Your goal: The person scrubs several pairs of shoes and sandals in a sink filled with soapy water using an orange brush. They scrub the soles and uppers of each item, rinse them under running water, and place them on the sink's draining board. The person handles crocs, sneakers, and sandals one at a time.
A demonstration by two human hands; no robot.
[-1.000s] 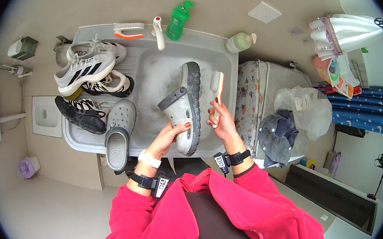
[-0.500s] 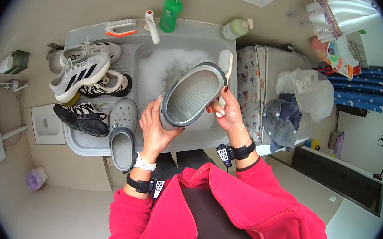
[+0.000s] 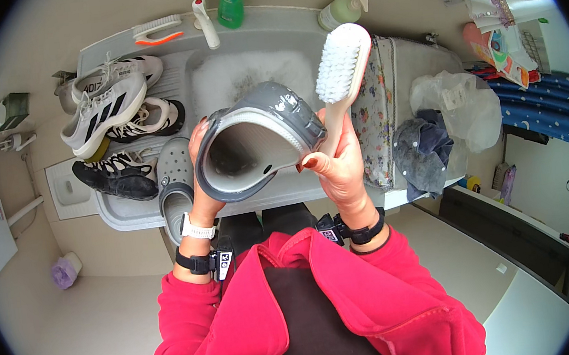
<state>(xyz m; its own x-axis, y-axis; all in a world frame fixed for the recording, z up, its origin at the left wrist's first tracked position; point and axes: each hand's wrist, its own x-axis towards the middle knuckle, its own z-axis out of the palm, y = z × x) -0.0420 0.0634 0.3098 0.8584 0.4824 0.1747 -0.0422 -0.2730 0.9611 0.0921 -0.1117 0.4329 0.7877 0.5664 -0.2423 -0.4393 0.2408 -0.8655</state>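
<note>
A wet grey clog (image 3: 275, 102) is held up over the sink (image 3: 132, 216), tilted so that its foot opening faces me. My left hand (image 3: 203, 186) grips it along its left side, the fingers partly hidden behind it. In my right hand (image 3: 345, 171) is a white-bristled scrub brush (image 3: 341, 67), head up, the handle running down into my palm. My right thumb also presses against the clog's right edge. The other grey clog (image 3: 175, 168) rests on the sink's ridged drainboard, just left of my left hand. Whitish suds (image 3: 239, 75) cover the water in the basin.
Several sneakers (image 3: 108, 120) pile up on the drainboard. Along the back ledge are another brush (image 3: 158, 31), a tap (image 3: 206, 25), a green bottle (image 3: 233, 3) and a pale pump bottle (image 3: 342, 12). At right, a flower-patterned cover (image 3: 375, 112) stands beside dark cloth (image 3: 420, 153).
The clog has come closer and tipped up, turning its opening toward me. The brush has swung up, with its bristles now showing to the left. The view has shifted slightly.
</note>
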